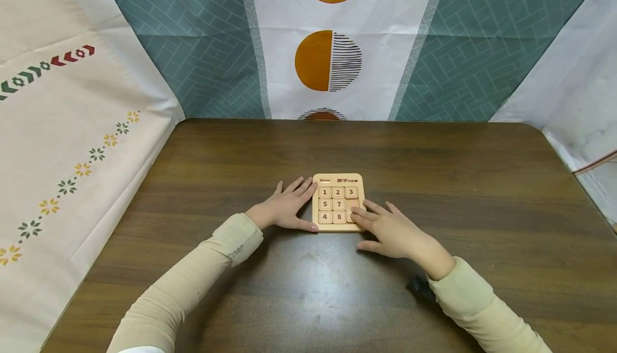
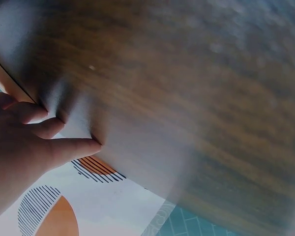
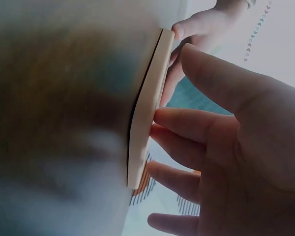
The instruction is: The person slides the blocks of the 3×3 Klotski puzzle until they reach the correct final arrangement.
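Observation:
A wooden sliding number puzzle [image 1: 338,229] lies flat near the middle of the table. In the head view its top row reads 1, 2, 3, the middle row 5, 7 and a bare cell [image 1: 352,203], the bottom row 4, 8 and a tile mostly hidden by fingers. My left hand [image 1: 287,207] lies spread along the left side, with the thumb and index fingertip touching the frame. Over the lower right corner, my right hand [image 1: 392,230] rests fingertips on the covered tile. The right wrist view shows those fingers nearly straight on the puzzle's edge [image 3: 146,113].
The brown wooden table [image 1: 463,181] stretches around the puzzle on all sides. A patterned cloth [image 1: 212,37] hangs behind its far edge. Pale cloth with flower motifs [image 1: 96,192] hangs to the left. A small black object [image 1: 421,287] sits by the right wrist.

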The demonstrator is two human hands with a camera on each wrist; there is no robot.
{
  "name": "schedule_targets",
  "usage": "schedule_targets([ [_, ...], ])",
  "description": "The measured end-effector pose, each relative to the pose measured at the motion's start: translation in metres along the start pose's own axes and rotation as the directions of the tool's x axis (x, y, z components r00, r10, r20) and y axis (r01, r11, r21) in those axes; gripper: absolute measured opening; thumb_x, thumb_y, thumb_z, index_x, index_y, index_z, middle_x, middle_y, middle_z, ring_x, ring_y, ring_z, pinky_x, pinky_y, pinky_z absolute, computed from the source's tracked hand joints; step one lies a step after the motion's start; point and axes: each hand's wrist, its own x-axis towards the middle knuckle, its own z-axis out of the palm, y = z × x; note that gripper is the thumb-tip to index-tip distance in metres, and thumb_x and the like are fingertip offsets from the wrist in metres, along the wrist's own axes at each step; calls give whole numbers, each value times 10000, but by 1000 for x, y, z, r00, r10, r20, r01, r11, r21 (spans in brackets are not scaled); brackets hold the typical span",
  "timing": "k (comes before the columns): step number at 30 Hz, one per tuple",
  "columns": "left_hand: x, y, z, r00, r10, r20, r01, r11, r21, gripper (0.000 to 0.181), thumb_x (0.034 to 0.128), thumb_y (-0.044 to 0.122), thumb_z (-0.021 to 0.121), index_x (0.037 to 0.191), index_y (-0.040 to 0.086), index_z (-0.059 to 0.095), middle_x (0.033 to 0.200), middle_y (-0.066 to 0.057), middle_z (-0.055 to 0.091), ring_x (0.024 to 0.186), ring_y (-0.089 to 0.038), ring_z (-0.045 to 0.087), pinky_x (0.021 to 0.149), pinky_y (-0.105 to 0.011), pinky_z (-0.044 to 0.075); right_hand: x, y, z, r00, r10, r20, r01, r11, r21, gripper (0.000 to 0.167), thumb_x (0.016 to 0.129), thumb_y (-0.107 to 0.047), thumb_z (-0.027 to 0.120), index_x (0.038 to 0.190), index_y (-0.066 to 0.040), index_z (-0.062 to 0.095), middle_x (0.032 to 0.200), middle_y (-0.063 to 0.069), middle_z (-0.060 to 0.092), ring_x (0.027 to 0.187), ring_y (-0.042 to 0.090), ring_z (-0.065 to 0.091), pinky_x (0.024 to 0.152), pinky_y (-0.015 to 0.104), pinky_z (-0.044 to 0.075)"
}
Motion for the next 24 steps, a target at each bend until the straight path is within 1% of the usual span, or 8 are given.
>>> schedule_targets([
  [8,0,0,2,1000,8,-9,-8,1000,-15,1050,742,729,490,1478,174,-12,1523,-55,-27,1381,-232,-51,1017,-608,28,-3,-1,1,1000,-31,-3,31,999,-11,637,859,-429,586,1361,-67,439,1417,70,382,1323,321,260,958,628,220],
  [16,0,0,1,1000,13,-10,-13,1000,-12,1043,745,725,489,1476,171,-8,1521,-64,-21,1379,-246,-51,1013,-616,37,15,3,-5,999,-43,-10,43,999,-9,688,854,-441,588,1403,-87,372,1449,53,328,1340,329,210,971,631,192],
  [20,0,1,0,1000,10,-10,-10,1000,-12,1045,744,725,490,1477,166,-3,1520,-70,-15,1379,-250,-50,1014,-614,41,22,-1,-6,998,-59,17,59,998,-9,684,863,-450,571,1407,-89,365,1459,50,309,1350,316,184,979,627,177],
  [24,0,0,1,1000,8,-10,-8,1000,-10,1045,744,727,487,1476,166,-5,1520,-68,-18,1379,-250,-51,1015,-613,38,24,0,-6,998,-55,42,55,998,0,668,867,-448,566,1401,-93,378,1457,48,314,1349,311,192,983,622,177],
])
